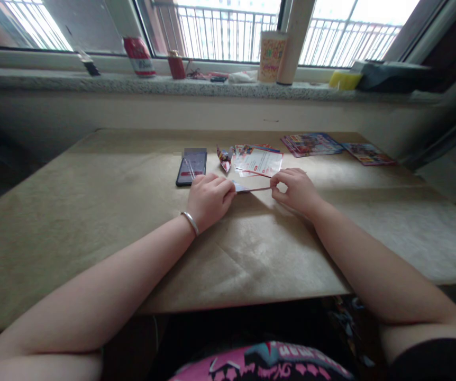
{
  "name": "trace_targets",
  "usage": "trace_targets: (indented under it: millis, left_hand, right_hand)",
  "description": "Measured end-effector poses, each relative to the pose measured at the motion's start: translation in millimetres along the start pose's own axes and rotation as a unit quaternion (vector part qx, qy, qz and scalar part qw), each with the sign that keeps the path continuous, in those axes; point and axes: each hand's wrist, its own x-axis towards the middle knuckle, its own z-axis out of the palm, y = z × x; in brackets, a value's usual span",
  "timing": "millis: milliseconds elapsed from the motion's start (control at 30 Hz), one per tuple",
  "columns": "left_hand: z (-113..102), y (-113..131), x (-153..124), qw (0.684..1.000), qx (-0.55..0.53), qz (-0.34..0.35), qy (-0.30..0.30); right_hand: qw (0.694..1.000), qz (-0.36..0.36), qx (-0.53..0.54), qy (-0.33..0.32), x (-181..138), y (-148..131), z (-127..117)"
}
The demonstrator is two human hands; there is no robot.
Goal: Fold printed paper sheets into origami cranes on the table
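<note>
A small folded piece of paper [247, 187] lies flat on the brown paper-covered table [93, 211], between my two hands. My left hand [209, 199], with a silver bangle on its wrist, pinches the paper's left end with curled fingers. My right hand [297, 189] pinches the right end, fingers closed together. Just behind the hands lie a folded paper crane [225, 157] and a small stack of printed leaflets [258, 160].
A dark phone [191, 168] lies face up left of the crane. More colourful leaflets [311, 144] and another sheet [367, 153] lie at the far right. On the windowsill stand a red can [139, 56], a red lighter [176, 65], a patterned cup [272, 56] and a yellow sponge [344, 80].
</note>
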Motion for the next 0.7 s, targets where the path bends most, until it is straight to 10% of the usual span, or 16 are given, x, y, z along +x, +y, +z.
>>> trace_targets:
  millis: [500,700]
  left_hand:
    - [5.4,-8.8,2.1,0.999,-0.046,0.007,-0.024]
    - [11.7,-7.4,3.8,0.996,-0.065,0.055,-0.016]
  right_hand:
    - [0.997,0.004,0.041,0.058,-1.7,1.3,-4.9]
    - [0.997,-0.071,0.013,-0.013,-0.2,-21.7,2.8]
